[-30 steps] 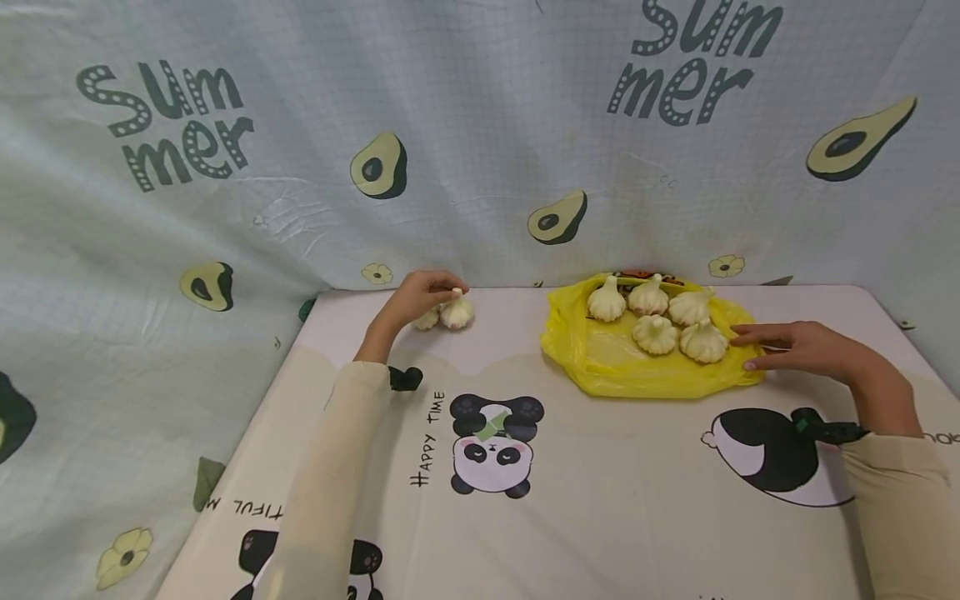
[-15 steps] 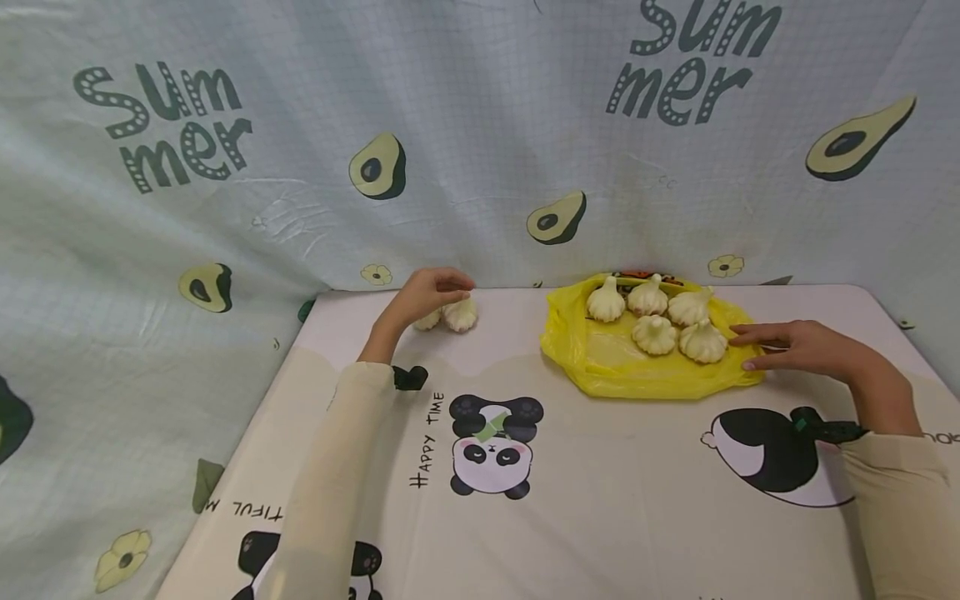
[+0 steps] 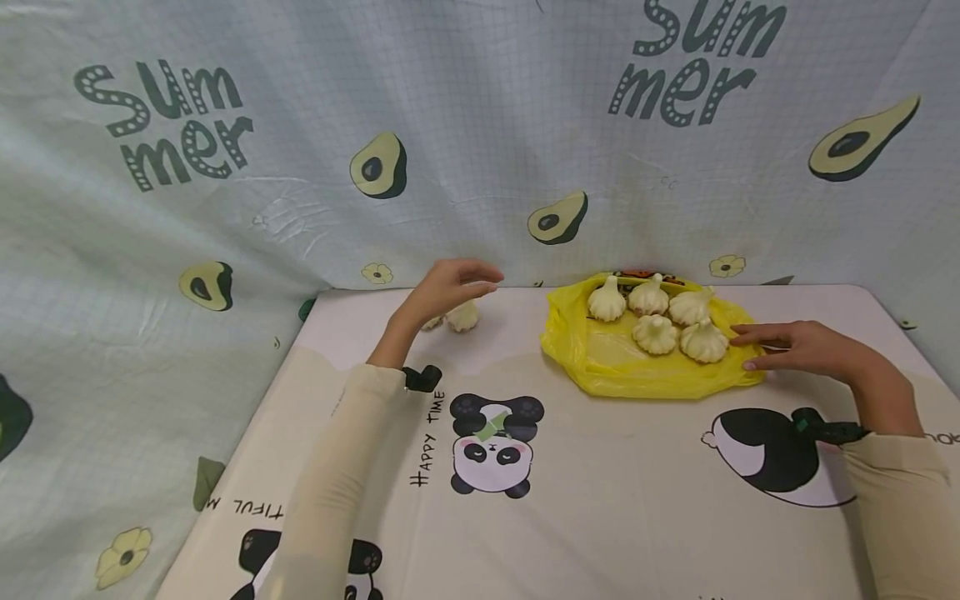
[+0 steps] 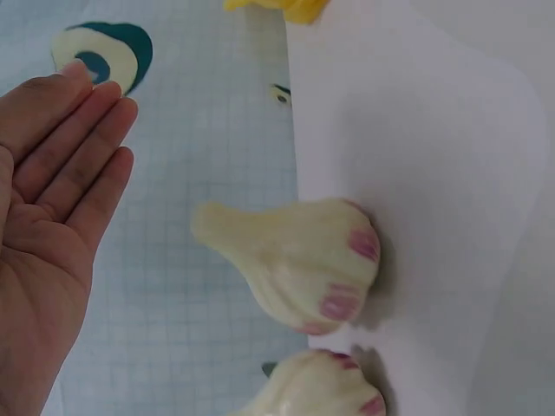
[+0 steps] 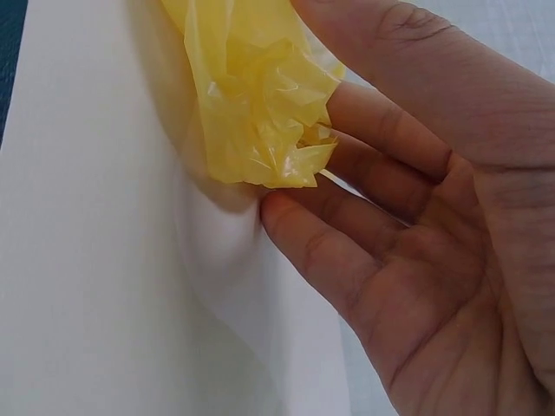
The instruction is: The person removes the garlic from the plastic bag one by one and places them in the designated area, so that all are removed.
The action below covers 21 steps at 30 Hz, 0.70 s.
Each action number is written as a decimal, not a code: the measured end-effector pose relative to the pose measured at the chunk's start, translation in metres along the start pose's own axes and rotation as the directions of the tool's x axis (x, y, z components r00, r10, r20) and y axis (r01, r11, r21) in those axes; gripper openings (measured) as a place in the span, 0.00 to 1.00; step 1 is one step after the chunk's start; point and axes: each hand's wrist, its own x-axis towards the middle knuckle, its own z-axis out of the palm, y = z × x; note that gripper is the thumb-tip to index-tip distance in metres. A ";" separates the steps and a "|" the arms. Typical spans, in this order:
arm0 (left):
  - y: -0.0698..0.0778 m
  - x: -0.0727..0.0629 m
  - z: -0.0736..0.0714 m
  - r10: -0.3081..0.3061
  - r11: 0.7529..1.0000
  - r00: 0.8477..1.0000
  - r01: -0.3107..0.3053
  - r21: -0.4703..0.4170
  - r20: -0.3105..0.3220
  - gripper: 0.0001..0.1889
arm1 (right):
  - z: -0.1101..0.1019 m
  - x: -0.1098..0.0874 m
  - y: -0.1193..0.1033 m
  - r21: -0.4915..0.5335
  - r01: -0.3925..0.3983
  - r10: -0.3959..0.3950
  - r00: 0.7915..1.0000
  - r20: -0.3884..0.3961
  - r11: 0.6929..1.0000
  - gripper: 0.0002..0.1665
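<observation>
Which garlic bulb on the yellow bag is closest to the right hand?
The front-right bulb, beside the right hand; the other four sit farther left or back.

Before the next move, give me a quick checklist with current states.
1. Bare left hand, fingers extended, empty: ok.
2. Left hand over the crinkled yellow plastic bag: not ok, left of it.
3. Bare right hand at the bag's right edge: ok.
4. Five cream-coloured, rounded garlic bulbs uncovered on the bag: ok.
5. Two purple-patched white garlic bulbs on the pale panda-print tablecloth: ok.
6. Nothing hidden beneath the bag: cannot tell.
</observation>
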 end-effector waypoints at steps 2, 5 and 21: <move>0.007 0.001 0.003 0.011 1.000 1.000 -0.011 0.005 0.011 0.15 | 0.000 0.000 0.000 0.000 -0.001 0.001 1.000 -0.002 1.000 0.36; 0.015 0.003 0.009 0.039 0.999 0.999 -0.040 0.022 0.025 0.16 | 0.000 -0.001 0.001 0.000 0.001 -0.001 1.000 -0.004 1.000 0.36; 0.039 0.011 0.039 0.175 0.983 0.980 -0.180 0.041 0.091 0.15 | 0.004 -0.002 0.003 0.010 -0.003 0.003 1.000 -0.020 1.000 0.38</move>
